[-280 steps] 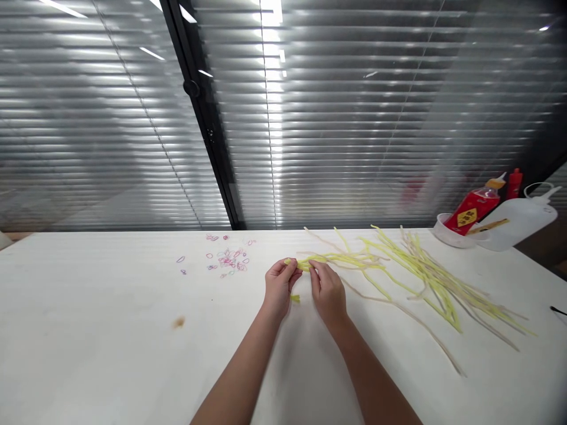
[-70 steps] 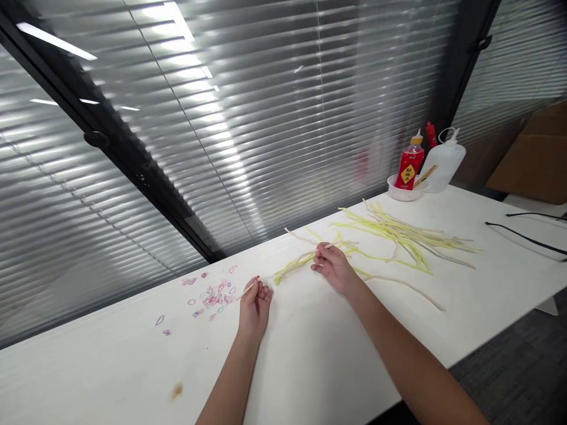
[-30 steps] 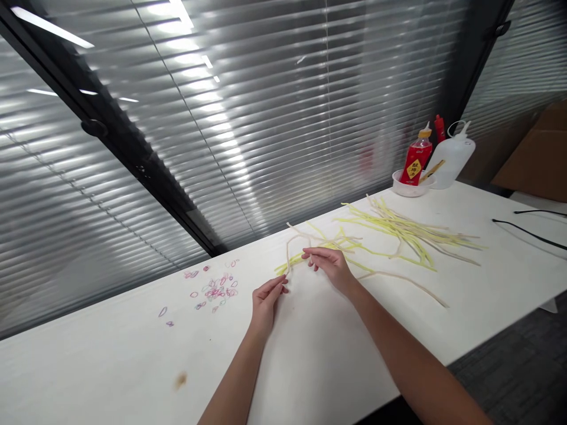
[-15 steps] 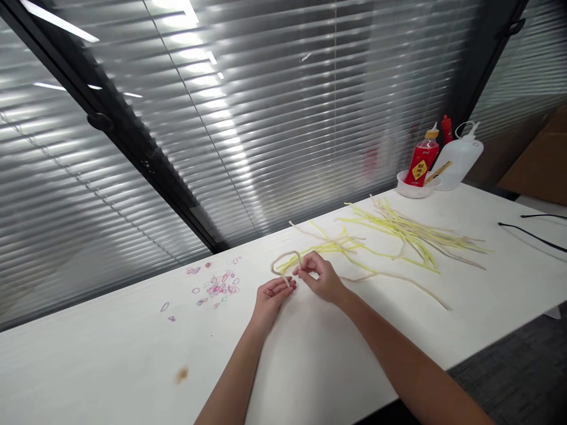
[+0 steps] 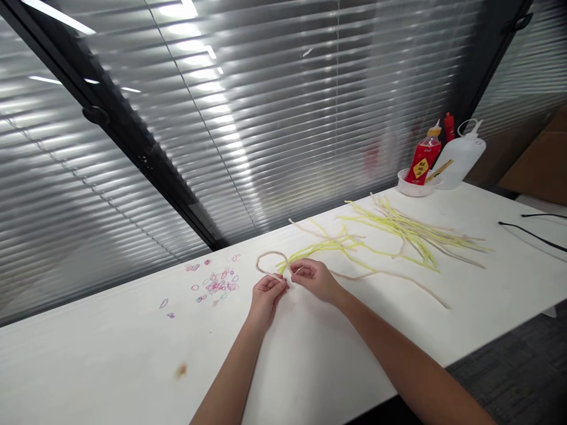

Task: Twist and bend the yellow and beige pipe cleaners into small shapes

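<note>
My left hand pinches one end of a beige cord between thumb and fingers. My right hand pinches the same cord a short way off, fingertips close to those of the left. Between them the cord bows away into a rounded loop on the far side of my hands. Just beyond the fingers, several yellow and beige cords lie loosely across one another. One long beige cord stretches out to the right of my right hand.
Small coloured elastic bands are scattered at left on the white table. More yellow cords lie in a bunch at right. A red-labelled bottle stands in a clear bowl beside a white squeeze bottle. Blinds line the back.
Both hands have shifted slightly left with the cord. The loop has moved left and looks wider and rounder.
</note>
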`<state>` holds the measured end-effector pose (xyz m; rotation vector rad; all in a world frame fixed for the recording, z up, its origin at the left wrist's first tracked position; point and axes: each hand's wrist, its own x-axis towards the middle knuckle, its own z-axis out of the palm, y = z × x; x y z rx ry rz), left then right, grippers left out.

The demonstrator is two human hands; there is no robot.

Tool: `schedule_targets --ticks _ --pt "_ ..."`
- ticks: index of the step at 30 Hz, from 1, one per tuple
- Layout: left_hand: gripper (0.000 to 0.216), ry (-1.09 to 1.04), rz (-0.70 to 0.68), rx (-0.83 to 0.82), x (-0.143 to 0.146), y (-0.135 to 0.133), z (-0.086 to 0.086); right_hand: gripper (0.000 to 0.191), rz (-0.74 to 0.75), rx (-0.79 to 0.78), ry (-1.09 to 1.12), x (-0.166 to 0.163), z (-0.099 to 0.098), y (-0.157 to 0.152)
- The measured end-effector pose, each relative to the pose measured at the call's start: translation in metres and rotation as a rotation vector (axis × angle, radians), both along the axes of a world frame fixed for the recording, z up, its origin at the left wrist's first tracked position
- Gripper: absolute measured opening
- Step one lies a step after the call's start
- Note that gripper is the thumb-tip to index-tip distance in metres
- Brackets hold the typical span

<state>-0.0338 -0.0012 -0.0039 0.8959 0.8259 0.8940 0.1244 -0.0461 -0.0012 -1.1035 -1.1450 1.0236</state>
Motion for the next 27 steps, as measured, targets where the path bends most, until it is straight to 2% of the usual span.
schedule_targets --ticks 3,6,11,17,21,27 --pt "0.024 -0.01 -0.012 0.003 -0.0005 -0.0002 0.0008 0.023 0.025 0.003 0.085 -0.0011 0.0001 -0.0002" --pt "0.025 -0.003 -0.008 0.008 -0.0008 -0.0006 0.001 0.015 0.03 0.028 0.074 -0.002 0.0002 -0.0009" --pt "0.028 -0.001 -0.001 0.0 -0.0004 0.0008 -0.001 0.012 0.048 0.051 -0.047 -0.0038 -0.0024 -0.0014" --pt "0.027 -0.009 0.002 0.029 -0.0004 0.0018 -0.0022 0.014 0.019 0.187 -0.261 -0.0034 -0.001 -0.0035" --pt "0.032 -0.014 0.012 0.005 -0.0014 0.0015 -0.0026 0.019 0.03 0.216 -0.368 -0.0008 0.0023 -0.0069" --pt "0.029 -0.025 0.021 -0.016 -0.0024 0.0013 -0.0019 0.021 0.043 0.242 -0.43 0.0003 0.0036 -0.0078"
